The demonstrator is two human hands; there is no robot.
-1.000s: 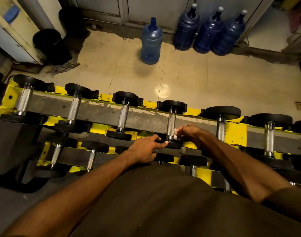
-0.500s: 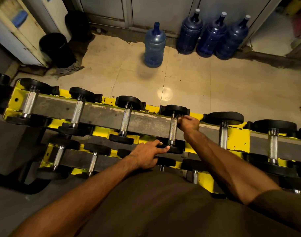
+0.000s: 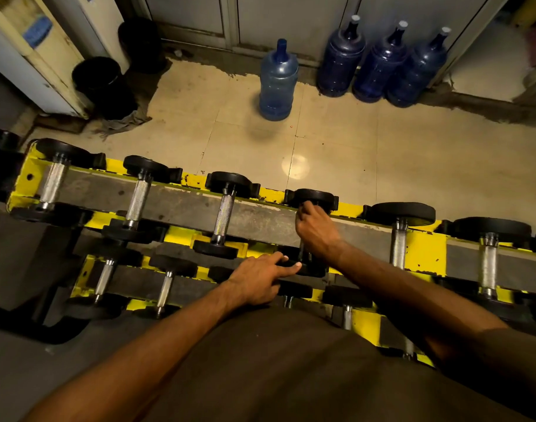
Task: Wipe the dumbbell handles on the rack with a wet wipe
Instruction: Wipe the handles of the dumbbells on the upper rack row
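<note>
The yellow rack (image 3: 425, 251) runs across the view from left to right, with dumbbells laid crosswise on its two tiers. On the rack's upper tier, fourth from its left end, lies the dumbbell (image 3: 314, 197) under the person's hands. The right grip (image 3: 317, 231) is closed round this dumbbell's handle, with the fingers curled over the bar close to the head on the rack's far side. The hand covers almost all of the handle. Whether a wet wipe sits under those fingers cannot be told.

The left grip (image 3: 260, 280) holds nothing. Its fingers lie nearly straight, and their tips rest on the same dumbbell's near head (image 3: 314, 269), at the front rail of the rack's upper tier.

The other dumbbells on the upper tier show bare steel handles (image 3: 224, 217), three toward the rack's left end and two toward its right end. Smaller dumbbells (image 3: 166, 287) lie on the rack's lower tier, toward the left end.

Beyond the rack is a tiled floor (image 3: 336, 153). A pale blue water bottle (image 3: 277, 83) stands alone on it, and three darker bottles (image 3: 379, 62) stand side by side farther from the rack, against the wall. Two black bins (image 3: 104, 86) stand beyond the rack's left end. On the rack's near side, the person's brown shirt (image 3: 276, 376) fills the bottom of the view.
</note>
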